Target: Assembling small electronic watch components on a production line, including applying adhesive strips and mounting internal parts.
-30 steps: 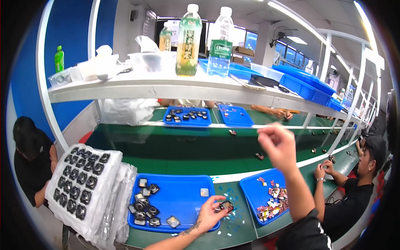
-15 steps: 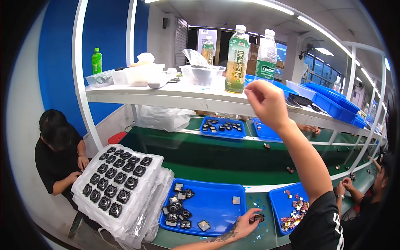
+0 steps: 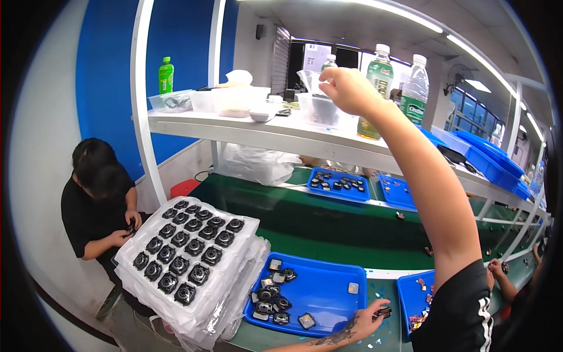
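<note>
My left hand (image 3: 369, 321), at the end of a tattooed forearm, is closed around a small dark camera module (image 3: 382, 312) beside the right end of a blue tray (image 3: 334, 287). Several black camera modules (image 3: 265, 307) lie at that tray's left side, and a single small square piece (image 3: 353, 288) sits at its right. My right hand (image 3: 346, 89) is raised over a clear plastic tub (image 3: 316, 114) on the white shelf. Its fingers are bent and apart, with nothing visible in them. Dark contents show through the tub's wall.
A stack of white foam trays (image 3: 138, 278) filled with black modules stands left. Drink bottles (image 3: 380, 79) stand on the shelf (image 3: 252, 132) near my right arm. Another blue tray (image 3: 404, 302) holds small colourful scraps. Beyond runs a green belt (image 3: 293, 226). A person (image 3: 97, 193) works at left.
My right hand has moved left along the shelf, from beside the bottles to above the clear tub. The view has shifted left. My left hand still grips the module by the tray.
</note>
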Demonstrator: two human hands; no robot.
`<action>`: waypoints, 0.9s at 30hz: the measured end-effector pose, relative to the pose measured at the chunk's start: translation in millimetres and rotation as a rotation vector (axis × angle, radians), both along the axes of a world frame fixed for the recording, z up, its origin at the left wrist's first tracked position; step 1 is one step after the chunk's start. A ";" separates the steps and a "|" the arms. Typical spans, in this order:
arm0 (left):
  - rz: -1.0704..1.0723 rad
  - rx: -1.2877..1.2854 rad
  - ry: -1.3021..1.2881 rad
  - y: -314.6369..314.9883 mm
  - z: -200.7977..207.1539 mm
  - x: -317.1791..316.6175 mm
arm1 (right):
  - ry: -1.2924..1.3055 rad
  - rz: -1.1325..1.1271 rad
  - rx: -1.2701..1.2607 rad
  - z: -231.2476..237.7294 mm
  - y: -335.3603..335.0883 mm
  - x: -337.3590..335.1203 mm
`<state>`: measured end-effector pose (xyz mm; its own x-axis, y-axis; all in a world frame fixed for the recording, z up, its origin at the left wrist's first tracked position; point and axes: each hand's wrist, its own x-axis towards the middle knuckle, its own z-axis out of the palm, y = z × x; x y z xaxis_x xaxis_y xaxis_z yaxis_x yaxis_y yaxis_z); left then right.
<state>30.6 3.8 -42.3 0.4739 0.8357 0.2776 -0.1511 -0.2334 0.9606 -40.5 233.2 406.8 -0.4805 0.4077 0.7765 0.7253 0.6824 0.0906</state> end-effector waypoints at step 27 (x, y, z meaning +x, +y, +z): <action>0.062 -0.108 -0.065 8.9 19.0 -17.0 | 0.794 0.600 -0.319 -38.7 -108.3 52.8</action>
<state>13.6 12.7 -23.2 0.4048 0.8894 0.2125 -0.2019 -0.1397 0.9694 12.4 124.9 368.1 -0.0703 0.5128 0.8556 0.0314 0.8585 -0.5119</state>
